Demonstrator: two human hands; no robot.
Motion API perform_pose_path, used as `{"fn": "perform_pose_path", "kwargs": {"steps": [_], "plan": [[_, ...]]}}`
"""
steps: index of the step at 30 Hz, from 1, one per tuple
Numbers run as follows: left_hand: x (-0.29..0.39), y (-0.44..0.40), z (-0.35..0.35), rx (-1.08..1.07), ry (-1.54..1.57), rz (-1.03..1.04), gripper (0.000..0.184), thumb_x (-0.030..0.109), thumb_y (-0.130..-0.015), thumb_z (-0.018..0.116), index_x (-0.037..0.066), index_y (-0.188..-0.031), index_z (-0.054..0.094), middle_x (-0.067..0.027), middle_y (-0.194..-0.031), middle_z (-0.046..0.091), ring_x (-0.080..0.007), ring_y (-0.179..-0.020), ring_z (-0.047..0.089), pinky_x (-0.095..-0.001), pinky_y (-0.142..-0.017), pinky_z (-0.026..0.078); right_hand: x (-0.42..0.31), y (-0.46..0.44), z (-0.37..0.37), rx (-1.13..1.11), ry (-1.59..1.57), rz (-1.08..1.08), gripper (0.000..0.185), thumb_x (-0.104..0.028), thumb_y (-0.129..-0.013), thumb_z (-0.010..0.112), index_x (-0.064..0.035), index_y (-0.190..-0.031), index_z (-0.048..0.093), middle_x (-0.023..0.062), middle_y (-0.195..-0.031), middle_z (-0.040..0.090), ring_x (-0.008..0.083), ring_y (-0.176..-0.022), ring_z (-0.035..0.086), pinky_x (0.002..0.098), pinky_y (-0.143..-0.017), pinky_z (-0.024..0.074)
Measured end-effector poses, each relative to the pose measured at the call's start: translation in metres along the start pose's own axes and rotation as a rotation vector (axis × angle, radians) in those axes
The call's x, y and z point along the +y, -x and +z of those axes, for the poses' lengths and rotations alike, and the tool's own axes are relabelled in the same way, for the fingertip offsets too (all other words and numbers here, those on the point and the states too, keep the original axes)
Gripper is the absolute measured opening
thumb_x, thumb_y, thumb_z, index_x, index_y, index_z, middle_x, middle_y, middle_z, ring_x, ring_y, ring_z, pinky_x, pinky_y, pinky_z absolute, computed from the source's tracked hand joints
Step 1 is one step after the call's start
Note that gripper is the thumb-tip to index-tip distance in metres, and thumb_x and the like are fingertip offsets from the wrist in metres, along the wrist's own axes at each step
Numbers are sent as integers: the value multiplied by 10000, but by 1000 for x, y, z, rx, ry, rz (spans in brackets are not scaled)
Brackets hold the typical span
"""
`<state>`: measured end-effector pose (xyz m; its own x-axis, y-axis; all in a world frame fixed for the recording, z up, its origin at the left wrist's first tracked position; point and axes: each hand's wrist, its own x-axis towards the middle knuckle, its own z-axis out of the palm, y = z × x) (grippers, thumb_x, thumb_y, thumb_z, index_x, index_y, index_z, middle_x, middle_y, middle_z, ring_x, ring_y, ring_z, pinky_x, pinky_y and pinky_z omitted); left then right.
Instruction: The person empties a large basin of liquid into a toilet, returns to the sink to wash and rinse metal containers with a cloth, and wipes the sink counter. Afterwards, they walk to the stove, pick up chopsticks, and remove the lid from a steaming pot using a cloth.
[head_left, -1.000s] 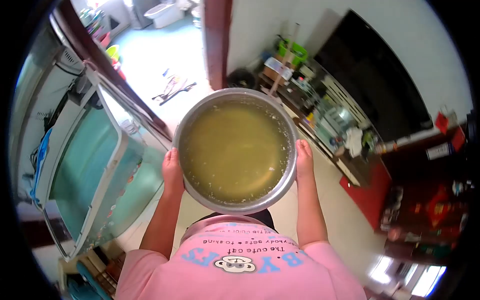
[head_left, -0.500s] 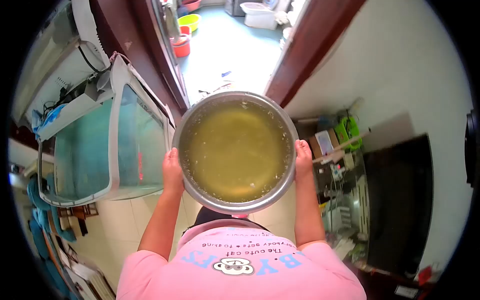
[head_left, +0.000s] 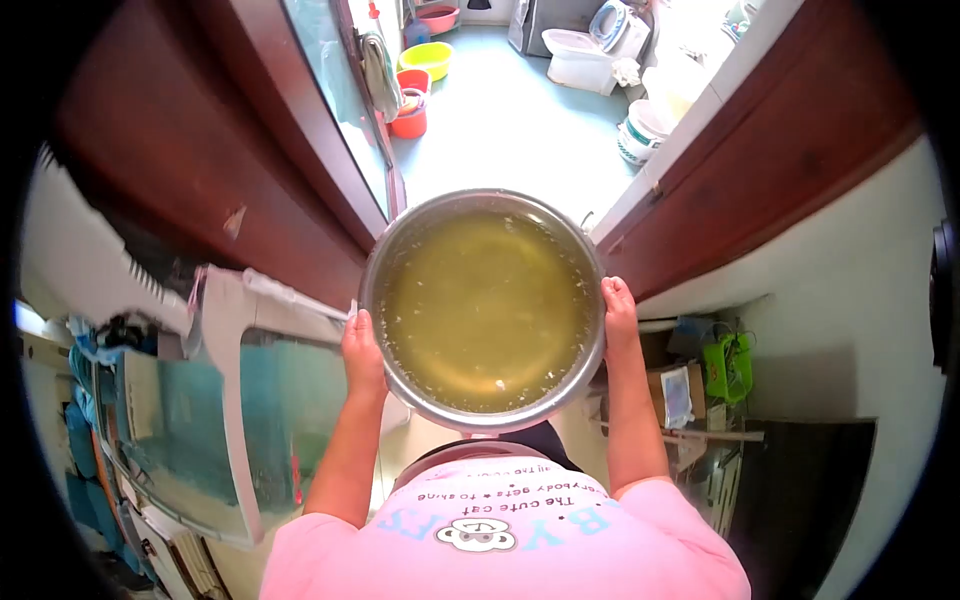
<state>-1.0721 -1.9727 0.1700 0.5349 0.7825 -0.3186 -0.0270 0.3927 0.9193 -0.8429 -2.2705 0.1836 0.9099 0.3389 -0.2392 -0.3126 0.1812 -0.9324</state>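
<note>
A round metal basin [head_left: 470, 411] is held level in front of my body, at about waist height. Cloudy yellow-green water [head_left: 485, 310] fills much of it, with small pale bits floating near the wall. My left hand [head_left: 362, 355] grips the basin's left side, the thumb up by the rim. On the opposite side my right hand [head_left: 619, 310] grips it in the same way. The fingers under the basin are hidden on both sides.
Dark red door frames [head_left: 290, 130] flank the doorway ahead. Beyond it are a yellow-green tub [head_left: 427, 60], red buckets [head_left: 409, 122] and a white bucket [head_left: 640, 135]. A glass fish tank [head_left: 290, 420] stands close on my left; a green basket [head_left: 728, 366] is at right.
I have moved forward with the basin, closer to the doorway. The fish tank and the basket have slid back in view, and more of the far room shows. Both hands keep their hold.
</note>
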Motion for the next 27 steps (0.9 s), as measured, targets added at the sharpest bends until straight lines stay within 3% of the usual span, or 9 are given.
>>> {"fn": "perform_pose_path", "kwargs": {"steps": [3, 7, 11, 15, 22, 24, 27], "plan": [[4, 12, 0, 40, 38, 13, 297, 298, -1031, 421, 31, -1018, 549, -56, -925, 621, -126, -813, 587, -280, -746, 503, -11, -12, 4, -53, -29, 29, 168, -223, -998, 509, -87, -904, 543, -24, -819, 568, 73, -728, 514, 241, -665, 442], [86, -12, -38, 105, 102, -13, 288, 304, -1027, 429, 39, -1038, 542, -71, -954, 633, -149, -848, 611, -294, -767, 514, -35, -35, 100, -68, 55, 56, 161, -214, -979, 538, -64, -930, 567, -20, -844, 567, 71, -783, 512, 240, -706, 430], [85, -16, -47, 172, 67, -1, 311, 321, -1018, 450, 35, -1085, 552, -82, -999, 640, -172, -889, 623, -314, -793, 516, -54, -46, 121, -113, 152, 112, 157, -206, -981, 531, -73, -898, 546, -23, -824, 553, 67, -758, 506, 237, -682, 433], [82, -1, -42, 193, 58, 7, 329, 328, -1016, 452, 30, -1111, 554, -77, -1000, 636, -167, -894, 614, -310, -799, 507, -39, -45, 111, -151, -53, 140, 171, -219, -987, 523, -85, -880, 525, -26, -799, 533, 60, -700, 480, 239, -631, 431], [87, 29, -18, 235, 4, 69, 352, 308, -1025, 435, -7, -1129, 550, -95, -1039, 636, -169, -925, 608, -302, -827, 490, -52, -26, 71, -151, -27, 96, 181, -236, -999, 507, -82, -908, 534, -15, -793, 569, 61, -680, 531, 218, -618, 463], [83, 21, -20, 246, 18, 62, 363, 313, -1024, 436, -14, -1136, 550, -98, -1045, 633, -170, -929, 606, -305, -837, 489, -52, -27, 79, -154, -42, 87, 202, -232, -989, 520, -89, -847, 513, -27, -756, 521, 55, -674, 470, 230, -618, 426], [73, 19, -20, 200, -14, 59, 381, 321, -1028, 416, -20, -1158, 525, -106, -1060, 620, -177, -945, 600, -310, -838, 492, -47, -34, 75, -158, -39, 87, 202, -234, -987, 524, -86, -851, 514, -28, -754, 520, 54, -675, 472, 228, -618, 424]]}}
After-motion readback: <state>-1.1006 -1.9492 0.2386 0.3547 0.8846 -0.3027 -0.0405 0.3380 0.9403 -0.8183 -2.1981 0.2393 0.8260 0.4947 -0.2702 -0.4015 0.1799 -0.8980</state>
